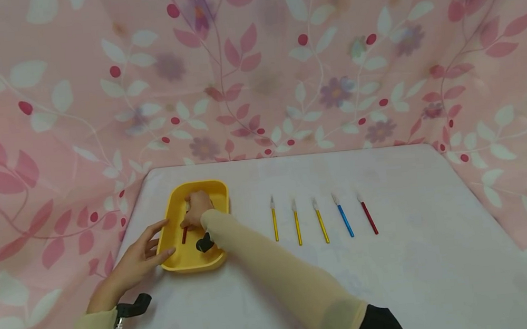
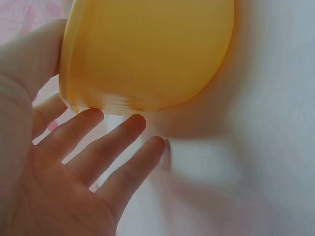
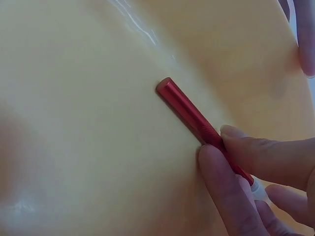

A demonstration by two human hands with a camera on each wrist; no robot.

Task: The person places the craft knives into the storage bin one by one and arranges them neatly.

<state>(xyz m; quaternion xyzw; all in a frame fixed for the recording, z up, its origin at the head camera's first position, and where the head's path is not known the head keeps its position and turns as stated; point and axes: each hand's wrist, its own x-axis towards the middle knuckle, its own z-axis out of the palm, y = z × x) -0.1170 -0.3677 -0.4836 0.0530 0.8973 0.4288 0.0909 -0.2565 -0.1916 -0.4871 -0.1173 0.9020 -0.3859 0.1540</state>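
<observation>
In the head view my right hand (image 1: 198, 208) reaches inside a yellow tray (image 1: 223, 192) at the left of the table. Its thumb and fingers pinch a red craft knife (image 3: 189, 113) along the handle, as the right wrist view shows. That handle is metallic and partly knurled; a clear tip end is mostly hidden by my fingers. My left hand (image 1: 136, 259) is at the tray's left side, thumb over the rim. From the left wrist, its fingers (image 2: 115, 142) look spread and nearly straight, with fingertips at the tray's outer wall.
Right of the tray lies a spaced row of clear-tipped craft knives: several yellow ones (image 1: 297, 227), a blue one (image 1: 346, 221) and a red one (image 1: 370, 218). The white table (image 1: 422, 276) meets a pink floral cloth (image 1: 255, 80) behind. My right forearm crosses the table's front.
</observation>
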